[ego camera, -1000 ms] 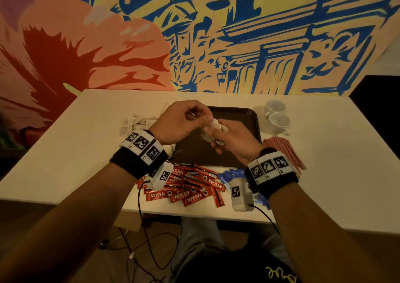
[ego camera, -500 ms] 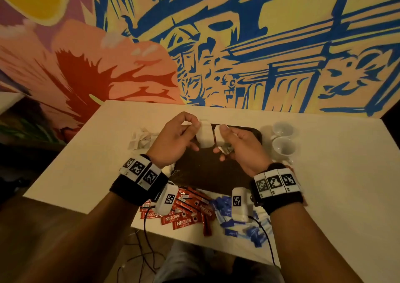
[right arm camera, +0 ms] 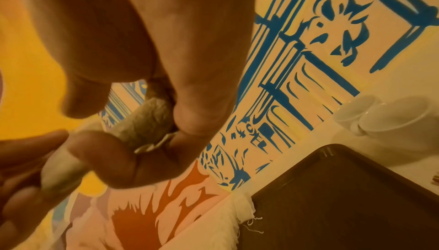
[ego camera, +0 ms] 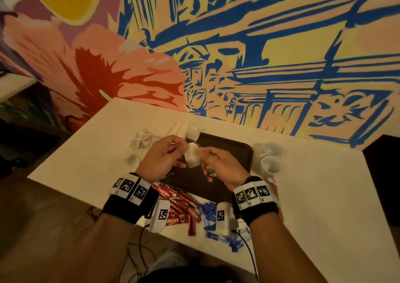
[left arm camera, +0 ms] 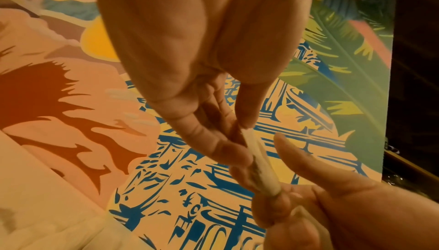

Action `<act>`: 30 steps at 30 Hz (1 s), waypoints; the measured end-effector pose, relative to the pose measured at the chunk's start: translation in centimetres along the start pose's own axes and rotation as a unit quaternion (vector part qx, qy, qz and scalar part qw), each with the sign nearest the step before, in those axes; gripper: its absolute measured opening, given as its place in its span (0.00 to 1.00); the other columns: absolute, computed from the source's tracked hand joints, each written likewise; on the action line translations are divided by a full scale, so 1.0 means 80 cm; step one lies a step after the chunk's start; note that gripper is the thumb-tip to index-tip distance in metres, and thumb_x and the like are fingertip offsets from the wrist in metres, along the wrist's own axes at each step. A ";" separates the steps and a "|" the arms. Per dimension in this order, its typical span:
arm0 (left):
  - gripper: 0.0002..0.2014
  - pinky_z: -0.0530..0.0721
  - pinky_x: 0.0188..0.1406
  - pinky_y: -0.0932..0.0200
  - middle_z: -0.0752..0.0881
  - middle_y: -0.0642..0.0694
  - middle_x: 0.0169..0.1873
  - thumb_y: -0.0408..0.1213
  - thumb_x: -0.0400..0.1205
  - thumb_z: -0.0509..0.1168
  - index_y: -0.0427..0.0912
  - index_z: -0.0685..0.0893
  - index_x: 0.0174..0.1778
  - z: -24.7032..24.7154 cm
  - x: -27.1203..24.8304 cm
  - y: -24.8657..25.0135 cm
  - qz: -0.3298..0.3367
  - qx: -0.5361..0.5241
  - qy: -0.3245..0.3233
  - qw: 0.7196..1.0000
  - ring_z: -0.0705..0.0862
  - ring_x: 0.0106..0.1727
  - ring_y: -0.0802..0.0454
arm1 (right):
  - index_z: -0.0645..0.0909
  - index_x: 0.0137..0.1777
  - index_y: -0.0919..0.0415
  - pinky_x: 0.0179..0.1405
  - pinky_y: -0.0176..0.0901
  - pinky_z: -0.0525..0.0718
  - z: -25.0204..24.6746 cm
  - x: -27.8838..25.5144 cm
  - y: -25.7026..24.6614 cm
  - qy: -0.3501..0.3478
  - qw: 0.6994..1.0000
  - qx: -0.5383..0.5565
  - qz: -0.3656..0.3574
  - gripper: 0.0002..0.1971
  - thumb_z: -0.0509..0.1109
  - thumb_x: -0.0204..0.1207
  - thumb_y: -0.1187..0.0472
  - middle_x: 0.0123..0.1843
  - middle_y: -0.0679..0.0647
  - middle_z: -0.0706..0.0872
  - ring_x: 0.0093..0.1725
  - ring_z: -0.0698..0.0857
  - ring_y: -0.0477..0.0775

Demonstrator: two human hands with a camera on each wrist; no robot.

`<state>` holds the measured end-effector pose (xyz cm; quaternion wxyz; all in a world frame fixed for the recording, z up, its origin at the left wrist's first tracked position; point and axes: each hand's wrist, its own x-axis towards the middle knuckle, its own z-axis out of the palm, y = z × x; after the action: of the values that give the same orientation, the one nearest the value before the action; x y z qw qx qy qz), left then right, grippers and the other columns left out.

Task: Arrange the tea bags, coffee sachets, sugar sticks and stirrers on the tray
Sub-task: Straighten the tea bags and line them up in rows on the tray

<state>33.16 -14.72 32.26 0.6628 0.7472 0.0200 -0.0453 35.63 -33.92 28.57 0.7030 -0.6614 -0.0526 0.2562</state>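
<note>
Now both hands — left hand [ego camera: 163, 157], right hand [ego camera: 220, 166] — pinch one tea bag [ego camera: 192, 156] between them, above the tray [ego camera: 229, 146].

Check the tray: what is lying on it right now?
The tray shows bare dark surface at its far right. Tea bags overlap its far left corner. Both hands, holding a tea bag, cover the middle, so anything beneath them is hidden.

A white table [ego camera: 324, 196] stands against a painted mural wall [ego camera: 259, 44]. The light is warm and dim. Brown floor [ego camera: 43, 217] shows near left.
</note>
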 end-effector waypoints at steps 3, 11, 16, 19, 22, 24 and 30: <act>0.05 0.90 0.39 0.58 0.89 0.35 0.43 0.32 0.86 0.66 0.33 0.82 0.52 -0.003 -0.006 0.001 -0.013 -0.002 -0.014 1.000 0.87 0.39 0.44 | 0.87 0.55 0.65 0.28 0.44 0.77 0.012 0.001 0.006 -0.015 0.998 -0.065 -0.004 0.18 0.76 0.80 0.47 0.33 0.53 0.83 0.31 0.78 0.52; 0.10 0.89 0.38 0.59 0.92 0.40 0.49 0.30 0.83 0.70 0.36 0.86 0.60 -0.030 -0.001 -0.016 -0.032 0.003 -0.049 0.998 0.90 0.43 0.49 | 0.88 0.42 0.56 0.28 0.42 0.78 0.026 0.020 0.000 -0.017 0.991 -0.136 0.000 0.09 0.78 0.78 0.51 0.34 0.52 0.84 0.32 0.80 0.49; 0.04 0.89 0.39 0.59 0.90 0.40 0.44 0.29 0.84 0.69 0.36 0.88 0.51 -0.070 0.028 -0.023 -0.011 0.031 -0.022 0.999 0.89 0.39 0.52 | 0.84 0.58 0.60 0.30 0.43 0.80 0.036 0.046 -0.006 0.024 0.997 -0.044 0.065 0.09 0.67 0.82 0.69 0.47 0.58 0.84 0.40 0.82 0.52; 0.05 0.90 0.41 0.57 0.89 0.37 0.44 0.30 0.85 0.68 0.34 0.86 0.53 -0.098 0.050 -0.026 -0.017 0.028 0.005 0.999 0.88 0.42 0.47 | 0.78 0.62 0.63 0.34 0.45 0.83 0.032 0.059 -0.006 0.039 0.995 -0.018 0.095 0.13 0.60 0.81 0.74 0.52 0.62 0.86 0.43 0.83 0.55; 0.08 0.91 0.44 0.53 0.89 0.30 0.50 0.33 0.87 0.66 0.31 0.84 0.56 -0.124 0.072 -0.039 -0.024 0.033 0.015 0.999 0.88 0.47 0.43 | 0.76 0.64 0.62 0.41 0.46 0.86 0.026 0.069 0.001 0.054 0.993 -0.018 0.107 0.13 0.59 0.83 0.75 0.55 0.63 0.90 0.47 0.86 0.55; 0.08 0.91 0.43 0.53 0.89 0.31 0.50 0.34 0.87 0.66 0.33 0.84 0.56 -0.139 0.085 -0.051 -0.034 0.035 0.019 0.999 0.88 0.48 0.43 | 0.76 0.66 0.62 0.45 0.45 0.87 0.024 0.077 0.009 0.059 0.992 -0.010 0.111 0.12 0.61 0.85 0.72 0.57 0.60 0.92 0.52 0.88 0.55; 0.08 0.89 0.38 0.57 0.90 0.40 0.51 0.35 0.85 0.68 0.37 0.86 0.57 -0.164 0.114 -0.102 -0.079 0.082 0.011 0.993 0.88 0.50 0.46 | 0.86 0.63 0.60 0.53 0.45 0.89 0.029 0.095 0.032 0.078 0.989 -0.018 0.127 0.11 0.64 0.89 0.61 0.56 0.52 0.94 0.60 0.90 0.55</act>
<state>42.05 -1.03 24.89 0.5932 0.7956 0.0825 -0.0913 40.53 -28.57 24.40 0.6546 -0.6931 0.0820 0.2904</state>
